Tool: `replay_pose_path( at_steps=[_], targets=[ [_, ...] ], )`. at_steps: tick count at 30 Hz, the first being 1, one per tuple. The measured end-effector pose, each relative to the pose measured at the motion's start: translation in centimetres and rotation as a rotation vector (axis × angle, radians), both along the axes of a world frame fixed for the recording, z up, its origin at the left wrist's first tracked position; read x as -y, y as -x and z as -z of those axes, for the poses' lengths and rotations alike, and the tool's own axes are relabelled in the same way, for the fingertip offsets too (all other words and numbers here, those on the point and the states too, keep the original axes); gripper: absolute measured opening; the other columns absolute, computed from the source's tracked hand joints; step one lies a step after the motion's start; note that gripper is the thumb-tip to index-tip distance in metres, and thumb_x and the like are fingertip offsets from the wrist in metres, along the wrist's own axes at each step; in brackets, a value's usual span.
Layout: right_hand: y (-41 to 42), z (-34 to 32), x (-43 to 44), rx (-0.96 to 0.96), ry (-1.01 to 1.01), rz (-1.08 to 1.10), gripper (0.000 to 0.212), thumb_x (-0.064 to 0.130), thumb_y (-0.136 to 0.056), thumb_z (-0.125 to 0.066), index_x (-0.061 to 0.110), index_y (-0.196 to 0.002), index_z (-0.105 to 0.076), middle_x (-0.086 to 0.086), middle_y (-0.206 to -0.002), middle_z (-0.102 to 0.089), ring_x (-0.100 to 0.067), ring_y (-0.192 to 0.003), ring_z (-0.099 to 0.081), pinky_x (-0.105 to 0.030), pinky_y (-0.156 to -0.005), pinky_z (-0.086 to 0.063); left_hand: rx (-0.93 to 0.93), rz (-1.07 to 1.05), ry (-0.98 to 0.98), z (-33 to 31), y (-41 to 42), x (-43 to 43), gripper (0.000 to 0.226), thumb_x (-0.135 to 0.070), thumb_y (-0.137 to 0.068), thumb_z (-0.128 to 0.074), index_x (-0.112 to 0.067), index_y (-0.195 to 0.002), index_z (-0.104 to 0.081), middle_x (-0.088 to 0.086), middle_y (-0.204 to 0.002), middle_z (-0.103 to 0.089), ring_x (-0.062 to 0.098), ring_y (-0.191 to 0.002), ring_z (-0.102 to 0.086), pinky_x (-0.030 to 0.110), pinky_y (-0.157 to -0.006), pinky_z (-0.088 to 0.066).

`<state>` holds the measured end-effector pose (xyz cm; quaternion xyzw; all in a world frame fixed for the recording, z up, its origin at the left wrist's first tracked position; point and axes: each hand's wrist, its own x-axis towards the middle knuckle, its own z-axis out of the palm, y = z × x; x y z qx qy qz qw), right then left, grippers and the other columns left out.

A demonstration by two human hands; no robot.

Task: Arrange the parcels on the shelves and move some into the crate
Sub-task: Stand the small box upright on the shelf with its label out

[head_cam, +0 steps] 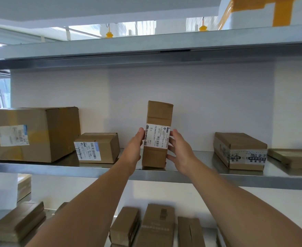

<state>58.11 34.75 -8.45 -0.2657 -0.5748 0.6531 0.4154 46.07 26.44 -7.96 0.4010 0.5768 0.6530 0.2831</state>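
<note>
The parcel (158, 113) stands on end between our two hands, with its top tilted slightly toward the right hand. Its bottom is on the shelf (209, 175), close to the front edge. A white label (157, 135) goes around its middle.

Our left hand (135, 146) grips the left side. The thumb lies at the edge of the label, and the other fingers are hidden behind the cardboard. Our right hand (179, 152) holds the right side with the fingers spread and lightly bent, the thumb low at the front corner.

Just left of the left hand lies a small box (96, 148), and beyond it a big box (32, 134) — we cannot tell if the two touch. Well to the right of the right hand sits a taped box (239, 150), and past it, at the frame's edge, a flat pack (289, 158). Under our forearms, one level down, several brown packs (157, 227) lie close together. High above the right hand a white foam box (253, 13) with yellow tape stands on the top level.
</note>
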Motion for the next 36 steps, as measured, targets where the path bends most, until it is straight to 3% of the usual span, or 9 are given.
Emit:
replay_pose_path(
  at_steps=[4,9,12,15,20,23,27,31,36],
  targets=[
    [0.7,0.6,-0.1,-0.017,-0.004,-0.047,0.039,0.049,-0.109,-0.029,0.027,-0.132,-0.051,0.004,-0.120,-0.062,-0.022,-0.127,-0.053,-0.045,-0.112,-0.039,0.042,-0.008,-0.007,0.5,0.3,-0.2,0.042,-0.060,-0.101,-0.027,-0.037,-0.131,-0.044,-0.004,-0.133,-0.052,0.022,-0.135,-0.043,0.054,-0.116,-0.031],
    [0.8,0.1,-0.3,-0.002,-0.069,0.001,0.028,0.044,-0.110,-0.027,0.031,-0.115,-0.051,0.011,-0.101,-0.060,-0.007,-0.096,-0.057,-0.036,-0.092,-0.040,-0.010,-0.014,-0.008,0.1,0.3,-0.4,0.039,-0.058,-0.103,-0.027,-0.036,-0.129,-0.044,-0.006,-0.124,-0.056,0.017,-0.121,-0.046,0.049,-0.110,-0.035],
    [0.8,0.2,-0.4,0.058,-0.097,0.036,0.033,0.049,-0.110,-0.023,0.034,-0.128,-0.045,0.007,-0.122,-0.057,-0.018,-0.124,-0.050,-0.045,-0.114,-0.032,-0.085,-0.054,-0.019,0.4,0.3,-0.6,0.038,-0.058,-0.103,-0.026,-0.034,-0.128,-0.043,-0.006,-0.120,-0.054,0.016,-0.118,-0.047,0.040,-0.099,-0.038],
    [0.6,0.5,-0.5,0.085,-0.060,0.032,0.049,0.055,-0.108,-0.022,0.032,-0.147,-0.041,-0.001,-0.151,-0.048,-0.025,-0.146,-0.037,-0.049,-0.120,-0.025,-0.119,-0.090,-0.013,0.9,0.4,-0.7,0.039,-0.061,-0.101,-0.026,-0.036,-0.127,-0.041,-0.004,-0.126,-0.051,0.019,-0.123,-0.047,0.043,-0.105,-0.038],
    [0.5,0.3,0.0,0.096,-0.040,0.014,0.045,0.057,-0.107,-0.022,0.034,-0.139,-0.043,-0.002,-0.154,-0.046,-0.027,-0.147,-0.036,-0.050,-0.119,-0.025,-0.103,-0.133,0.003,0.7,0.2,-0.7,0.038,-0.061,-0.101,-0.027,-0.037,-0.127,-0.039,-0.004,-0.127,-0.048,0.021,-0.124,-0.044,0.048,-0.102,-0.038],
    [0.4,0.1,0.2,0.109,-0.044,0.014,0.052,0.058,-0.107,-0.021,0.031,-0.148,-0.041,-0.002,-0.156,-0.045,-0.027,-0.147,-0.035,-0.052,-0.119,-0.025,-0.119,-0.148,0.008,0.5,-0.1,-0.5,0.045,-0.058,-0.102,-0.026,-0.032,-0.136,-0.038,-0.005,-0.125,-0.046,0.018,-0.119,-0.042,0.048,-0.100,-0.039],
    [0.0,0.1,0.4,0.129,-0.044,0.026,0.040,0.054,-0.109,-0.021,0.033,-0.134,-0.044,-0.001,-0.152,-0.046,-0.025,-0.145,-0.036,-0.051,-0.117,-0.026,-0.136,-0.153,-0.023,0.3,-0.3,0.0,0.048,-0.051,-0.105,-0.025,-0.025,-0.144,-0.037,-0.006,-0.120,-0.047,0.014,-0.113,-0.041,0.035,-0.092,-0.035],
    [-0.4,0.7,0.0,0.142,-0.056,0.101,0.058,0.057,-0.107,-0.025,0.028,-0.157,-0.034,0.002,-0.162,-0.036,-0.024,-0.149,-0.032,-0.052,-0.122,-0.025,-0.165,-0.197,-0.059,0.4,-0.7,0.7,0.047,-0.047,-0.106,-0.030,-0.022,-0.144,-0.040,-0.005,-0.120,-0.050,0.013,-0.114,-0.045,0.029,-0.093,-0.032],
    [-1.7,1.0,0.7,0.125,-0.078,0.196,0.059,0.055,-0.107,-0.028,0.026,-0.158,-0.033,0.002,-0.162,-0.036,-0.020,-0.149,-0.033,-0.050,-0.124,-0.025,-0.186,-0.290,-0.135,-0.1,-1.7,1.9,0.038,-0.042,-0.105,-0.037,-0.022,-0.134,-0.048,-0.006,-0.113,-0.056,0.011,-0.108,-0.051,0.026,-0.087,-0.034]
  ],
)
